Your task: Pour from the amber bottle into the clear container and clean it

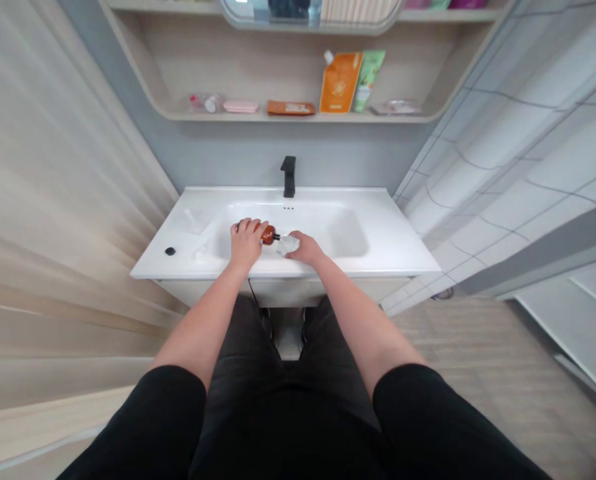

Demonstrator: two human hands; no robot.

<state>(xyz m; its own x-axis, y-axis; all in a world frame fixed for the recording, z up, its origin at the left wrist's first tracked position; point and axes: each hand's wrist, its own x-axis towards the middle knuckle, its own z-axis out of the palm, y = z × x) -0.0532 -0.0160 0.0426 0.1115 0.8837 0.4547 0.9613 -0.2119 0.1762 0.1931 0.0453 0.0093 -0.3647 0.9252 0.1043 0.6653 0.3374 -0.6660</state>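
Above the black tap (289, 177), the wall is taken up by a wide shelf (238, 67). Below the tap, a white tabletop (401, 233) is spread to both sides, and a shallow basin (351, 223) is set into it directly in front of the tap. On the shelf, up and to the right of the tap, an orange pouch (342, 83) is stood beside a green tube (371, 80).

In front of the tap and to its left, an amber bottle is gripped by the left hand (248, 240), whose fingers are curled round it so that much of its body is hidden. Just right of the bottle, a clear container is held by the right hand (305, 247), partly closed around it. The bottle (269, 235) is tipped over the basin, its long axis laid nearly crosswise, its dark neck pointed rightward and slightly down at the clear container (287, 246); whether they touch cannot be told. Well left of the tap, a small black round piece (171, 251) is left on the tabletop.
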